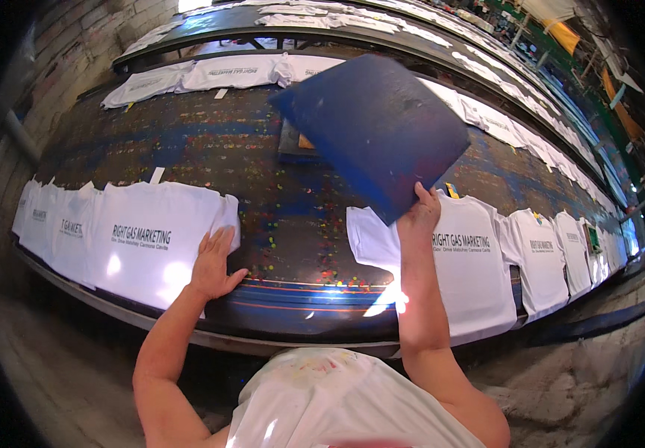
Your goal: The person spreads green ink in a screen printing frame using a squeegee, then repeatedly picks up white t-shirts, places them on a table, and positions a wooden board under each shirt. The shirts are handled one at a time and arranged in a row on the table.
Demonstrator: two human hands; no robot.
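My right hand (422, 212) grips the lower corner of a flat, dark blue square board (382, 134), which is raised and tilted over the table. At the left, my left hand (214, 265) lies flat with its thumb spread out, touching the right edge of a white printed T-shirt (151, 239). Dark lettering runs across the shirt's middle. Another white printed T-shirt (472, 276) is spread flat to the right, partly covered by my right forearm. The board hides part of the table and some of the shirts on the far side.
The long dark table (188, 142) is speckled with colored paint spots. A row of white shirts (237, 72) lies along its far side. A dark block-like object (293, 142) sits partly behind the board. More shirt-covered tables (293, 20) stand beyond, and a block wall (61, 60) rises at the left.
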